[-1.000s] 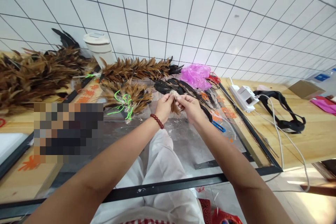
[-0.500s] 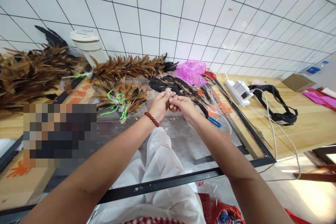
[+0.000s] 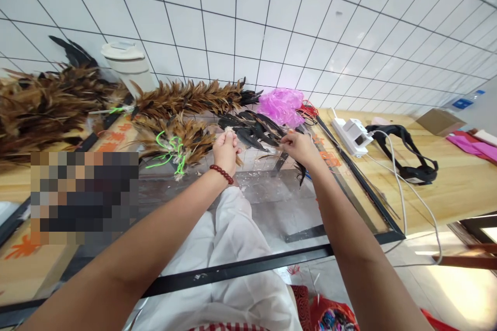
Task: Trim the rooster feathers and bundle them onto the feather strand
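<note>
My left hand [image 3: 225, 152], with a dark red bead bracelet [image 3: 222, 174] at its wrist, is closed around a small feather bunch; pale quill ends show above the thumb and a brown tip below the fingers. To its right, my right hand [image 3: 298, 146] pinches at the edge of the black feathers [image 3: 252, 129]; what lies between its fingertips is too small to make out. Brown feathers tied with bright green string [image 3: 176, 152] lie left of my left hand. Behind them stretches a long brown feather garland [image 3: 190, 99].
A pink plastic bag [image 3: 281, 106] and red cord [image 3: 308, 109] lie by the tiled wall. A white cup [image 3: 128, 64] stands at the back left, near a large feather pile [image 3: 42, 108]. On the right are a power strip [image 3: 352, 135] and a black strap [image 3: 407, 152].
My hands have parted. My right hand has moved right to the black feathers, while my left hand has shifted slightly left, still closed on its bunch.
</note>
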The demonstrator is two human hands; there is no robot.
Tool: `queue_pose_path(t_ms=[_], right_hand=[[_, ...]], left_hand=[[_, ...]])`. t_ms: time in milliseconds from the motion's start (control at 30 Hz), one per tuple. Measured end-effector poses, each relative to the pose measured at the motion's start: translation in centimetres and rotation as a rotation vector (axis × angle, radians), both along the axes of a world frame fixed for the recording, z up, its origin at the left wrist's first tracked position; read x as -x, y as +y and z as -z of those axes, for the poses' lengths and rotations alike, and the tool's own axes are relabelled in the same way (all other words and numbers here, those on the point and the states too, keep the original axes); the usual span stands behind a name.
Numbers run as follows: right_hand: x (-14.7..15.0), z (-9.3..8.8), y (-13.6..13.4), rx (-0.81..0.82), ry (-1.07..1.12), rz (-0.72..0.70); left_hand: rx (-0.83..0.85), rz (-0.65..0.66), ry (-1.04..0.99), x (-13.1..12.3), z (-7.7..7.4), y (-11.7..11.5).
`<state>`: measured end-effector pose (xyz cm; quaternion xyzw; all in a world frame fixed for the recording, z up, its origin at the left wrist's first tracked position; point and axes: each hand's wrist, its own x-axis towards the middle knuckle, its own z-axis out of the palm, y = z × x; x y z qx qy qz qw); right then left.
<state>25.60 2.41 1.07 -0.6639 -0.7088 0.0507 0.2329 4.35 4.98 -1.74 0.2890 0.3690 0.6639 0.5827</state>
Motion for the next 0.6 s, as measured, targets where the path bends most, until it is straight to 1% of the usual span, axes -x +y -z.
queue_pose_path(t_ms=[100, 167, 200, 233, 300, 333, 400, 467, 533, 567, 600], right_hand=[[3.3, 0.6, 0.1, -0.098, -0.019, -0.167], [5.5, 1.2, 0.3, -0.182, -0.129, -0.295], [6.5, 1.4, 0.4, -0.208, -0.203, -0.336], [7.2, 1.6, 0.5, -0.223, -0.263, -0.355], [7.8, 1.8, 0.9, -0.224, -0.335, -0.344], [7.7, 1.8, 1.1, -0.224, -0.332, -0.314], [6.5, 1.4, 1.4, -0.253, -0.232, -0.243], [4.4, 0.8, 1.5, -0.323, -0.023, -0.205], [1.8, 0.4, 1.4, -0.344, 0.151, -0.265], [0.6, 0.3, 1.3, -0.314, 0.209, -0.302], [-0.6, 0.3, 1.2, -0.245, 0.24, -0.345]], left_hand=[[0.025, -0.022, -0.044, 0.2, -0.1, 0.2], [0.025, -0.025, -0.059, 0.3, -0.2, 0.2], [0.016, -0.019, -0.06, 0.3, -0.2, 0.1], [0.005, -0.011, -0.058, 0.3, -0.1, 0.1], [-0.005, -0.002, -0.049, 0.3, 0.0, 0.1], [-0.003, 0.0, -0.046, 0.3, 0.0, 0.1], [0.004, 0.004, -0.047, 0.3, 0.1, 0.1], [0.006, 0.008, -0.049, 0.3, 0.2, 0.2], [0.003, 0.009, -0.05, 0.3, 0.2, 0.3], [0.003, 0.008, -0.05, 0.3, 0.2, 0.3], [0.006, 0.005, -0.05, 0.3, 0.2, 0.3]])
